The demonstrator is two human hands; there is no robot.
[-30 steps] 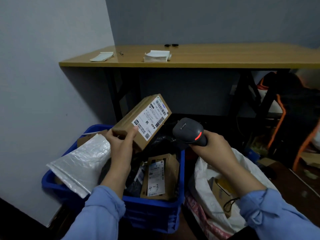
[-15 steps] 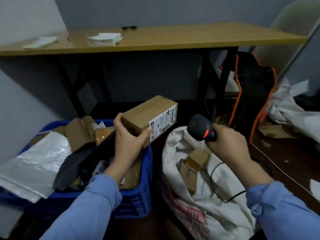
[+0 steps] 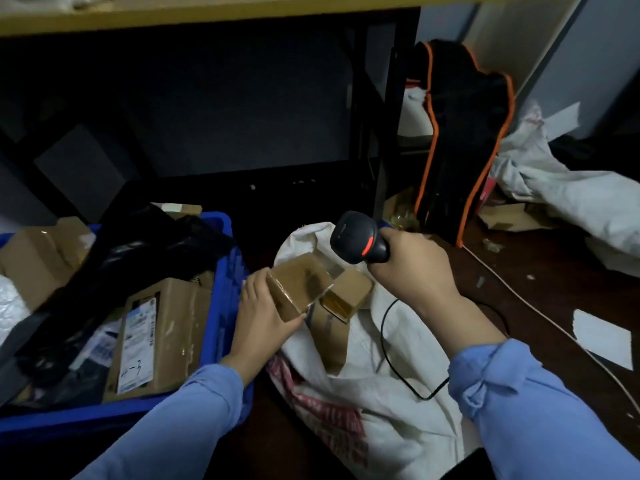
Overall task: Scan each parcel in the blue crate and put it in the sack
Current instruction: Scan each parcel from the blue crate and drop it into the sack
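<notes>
My left hand (image 3: 264, 315) grips a brown cardboard parcel (image 3: 300, 285) and holds it over the mouth of the white sack (image 3: 388, 344). Its label faces away. Two more cardboard boxes (image 3: 343, 299) lie inside the sack just beneath it. My right hand (image 3: 412, 268) holds the black barcode scanner (image 3: 358, 241) above the sack's right side, its red light on. The blue crate (image 3: 221, 327) stands at the left with several parcels in it, among them a labelled box (image 3: 156, 334) and black bags (image 3: 138, 251).
A wooden table (image 3: 207, 12) spans the top, its black legs (image 3: 388, 133) behind the sack. A black bag with orange trim (image 3: 460, 140) stands at right, with crumpled white sacking (image 3: 571, 199) beyond. The scanner's cable (image 3: 401, 368) loops across the sack. A white paper (image 3: 602, 337) lies on the floor.
My left hand has carried the parcel rightward and down, from above the crate to the sack's mouth. The view has dropped lower. My right hand still holds the scanner beside it.
</notes>
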